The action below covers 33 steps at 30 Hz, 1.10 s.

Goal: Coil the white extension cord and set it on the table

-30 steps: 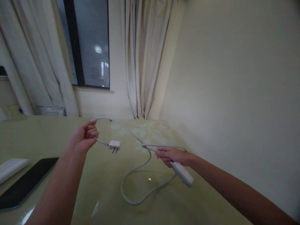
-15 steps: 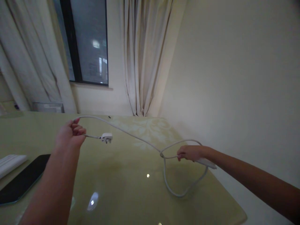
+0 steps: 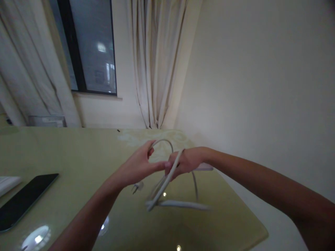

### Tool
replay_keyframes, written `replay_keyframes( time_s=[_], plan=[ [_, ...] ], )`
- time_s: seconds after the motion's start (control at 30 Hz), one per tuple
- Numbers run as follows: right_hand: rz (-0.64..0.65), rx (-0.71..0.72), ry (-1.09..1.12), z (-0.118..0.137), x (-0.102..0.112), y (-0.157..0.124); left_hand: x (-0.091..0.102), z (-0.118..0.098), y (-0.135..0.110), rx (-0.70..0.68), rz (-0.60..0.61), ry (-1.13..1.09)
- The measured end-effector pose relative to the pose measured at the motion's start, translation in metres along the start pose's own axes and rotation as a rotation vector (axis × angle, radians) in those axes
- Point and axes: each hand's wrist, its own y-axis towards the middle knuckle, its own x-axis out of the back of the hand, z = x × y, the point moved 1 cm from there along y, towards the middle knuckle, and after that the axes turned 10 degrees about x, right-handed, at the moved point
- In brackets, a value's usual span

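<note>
My two hands meet above the middle of the green glass-topped table (image 3: 78,153). My left hand (image 3: 138,165) pinches the white power cable (image 3: 167,177), and a loop of it arches over the fingers. Below that hand dangles the white plug (image 3: 137,187). My right hand (image 3: 184,162) is closed round gathered strands of the same cable, which hang down blurred toward the tabletop. The white block on the cable's other end shows as a pale strip (image 3: 204,169) behind my right wrist.
A dark tablet (image 3: 23,200) lies at the table's left, with a white object (image 3: 7,183) beside it at the frame edge. Curtains (image 3: 154,62) and a dark window (image 3: 89,45) stand behind the table. A bare wall is close on the right.
My hands were spread wide apart with the cable stretched between them; now they have come together at the centre, the cable folded into hanging loops and the plug swung down under my left hand.
</note>
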Motion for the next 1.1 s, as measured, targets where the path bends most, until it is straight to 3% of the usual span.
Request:
replay_keyframes(
  time_s=[0.1,0.17,0.23,0.3,0.4,0.5,0.6,0.7,0.77,0.87,0.97,1.1],
  plan=[
    [0.123,0.091,0.132,0.001,0.003,0.017,0.000,0.001,-0.007,0.047,0.147,-0.034],
    [0.141,0.040,0.196,-0.004,0.003,0.027,0.002,-0.001,-0.015,0.063,0.219,-0.036],
    [0.193,-0.063,0.228,-0.008,0.001,0.034,0.002,-0.005,-0.023,0.031,0.208,0.055],
    [0.245,-0.122,0.221,-0.012,0.000,0.040,-0.001,-0.010,-0.029,-0.056,0.125,0.204],
    [0.225,-0.150,0.126,-0.016,0.002,0.043,-0.005,-0.011,-0.027,-0.179,-0.013,0.346],
    [0.224,-0.168,0.060,-0.020,0.009,0.038,0.004,-0.001,-0.009,-0.170,-0.208,0.361],
    [0.205,-0.143,0.077,-0.026,0.021,0.022,0.029,0.017,0.014,-0.088,-0.373,0.322],
    [0.083,-0.188,0.019,-0.040,0.035,-0.003,0.059,0.032,0.026,-0.014,-0.512,0.305],
    [-0.006,-0.303,-0.118,-0.054,0.041,-0.020,0.077,0.038,0.027,-0.019,-0.663,0.345],
    [-0.196,-0.576,-0.512,-0.073,0.048,-0.042,0.100,0.042,0.023,-0.024,-0.851,0.406],
    [-0.338,-0.764,-0.814,-0.081,0.054,-0.054,0.115,0.043,0.019,0.014,-0.923,0.404],
    [-0.361,-0.778,-1.067,-0.079,0.067,-0.055,0.116,0.042,0.018,0.052,-0.850,0.291]
  ],
)
